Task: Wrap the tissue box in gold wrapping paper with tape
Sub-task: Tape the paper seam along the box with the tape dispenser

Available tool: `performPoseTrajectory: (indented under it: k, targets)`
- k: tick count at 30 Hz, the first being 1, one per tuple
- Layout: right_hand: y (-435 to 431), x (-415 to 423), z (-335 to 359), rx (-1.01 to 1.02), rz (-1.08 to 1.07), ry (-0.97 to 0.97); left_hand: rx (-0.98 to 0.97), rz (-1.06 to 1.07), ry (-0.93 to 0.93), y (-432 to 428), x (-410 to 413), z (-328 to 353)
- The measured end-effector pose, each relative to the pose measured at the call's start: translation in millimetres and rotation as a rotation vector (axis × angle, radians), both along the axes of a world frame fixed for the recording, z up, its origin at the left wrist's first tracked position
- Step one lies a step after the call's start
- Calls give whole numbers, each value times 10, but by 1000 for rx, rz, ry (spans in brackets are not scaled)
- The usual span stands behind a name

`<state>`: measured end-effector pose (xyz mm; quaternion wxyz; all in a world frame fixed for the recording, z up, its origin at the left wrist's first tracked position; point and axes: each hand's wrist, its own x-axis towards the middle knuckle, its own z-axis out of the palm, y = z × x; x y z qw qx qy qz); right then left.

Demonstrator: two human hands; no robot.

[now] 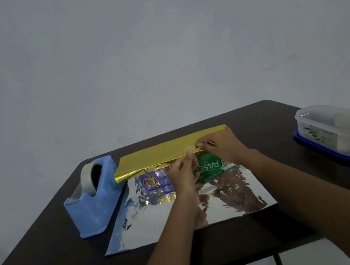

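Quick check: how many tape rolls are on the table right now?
1: the tape roll sits in the blue dispenser, left of the wrapping paper. Another may be hidden in the plastic container at right.

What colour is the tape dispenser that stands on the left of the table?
The tape dispenser is light blue; the head view shows it.

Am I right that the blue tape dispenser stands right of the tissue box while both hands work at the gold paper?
No: the head view shows the tape dispenser left of the tissue box. The left hand and right hand do work at the gold paper.
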<state>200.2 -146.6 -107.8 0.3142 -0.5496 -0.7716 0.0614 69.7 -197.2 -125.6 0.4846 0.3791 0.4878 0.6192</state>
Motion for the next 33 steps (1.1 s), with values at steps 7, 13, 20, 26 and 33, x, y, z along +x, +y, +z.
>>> performPoseTrajectory:
  k: [7, 13, 20, 26, 33]
  targets:
    - [-29, -5, 58, 52, -34, -1, 44, 9, 27, 29, 15, -53]
    - [77, -16, 47, 80, -34, 29, 21, -4, 8, 51, 31, -22]
    - [56, -119, 108, 38, -125, 43, -9, 14, 10, 97, 29, -75]
    - [76, -169, 177, 13, -169, -38, -30, 10, 2, 128, 16, -113]
    - [75, -177, 184, -15, -175, -9, -147, 30, 14, 211, -3, -94]
